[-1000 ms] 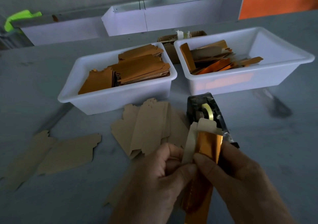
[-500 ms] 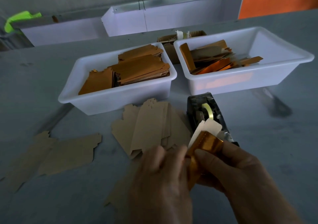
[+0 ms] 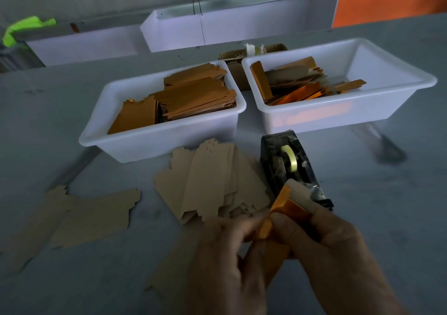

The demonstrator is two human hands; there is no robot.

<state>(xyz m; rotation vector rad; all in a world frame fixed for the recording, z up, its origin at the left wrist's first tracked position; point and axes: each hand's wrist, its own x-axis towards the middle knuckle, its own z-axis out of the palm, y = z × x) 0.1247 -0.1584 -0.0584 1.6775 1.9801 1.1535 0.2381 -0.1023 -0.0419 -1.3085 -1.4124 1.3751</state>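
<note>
A person holds a small gold-faced carton (image 3: 281,208) low in the middle of the view, just above the grey table (image 3: 387,218). The right hand (image 3: 331,249) grasps it: the thumb lies across the shiny orange-gold front and the fingers curl round behind. The carton's pale, unprinted flap stands up above the fingers, tilted toward the tape dispenser (image 3: 287,167), which sits on the table just beyond the hands.

The left hand (image 3: 227,254) is blurred. Its fingertips reach the carton's left edge, but the blur makes it impossible to tell whether they pinch the card or only touch it. The carton thus sits between the two hands, with its lower part hidden behind them.

A loose pile of flat brown blanks (image 3: 210,188) lies just left of the dispenser, and two more blanks (image 3: 92,215) lie well apart at the left. Beyond them, the left white tub (image 3: 145,142) holds stacked flat blanks, and the right white tub (image 3: 338,118) holds folded gold cartons lying at mixed angles.
</note>
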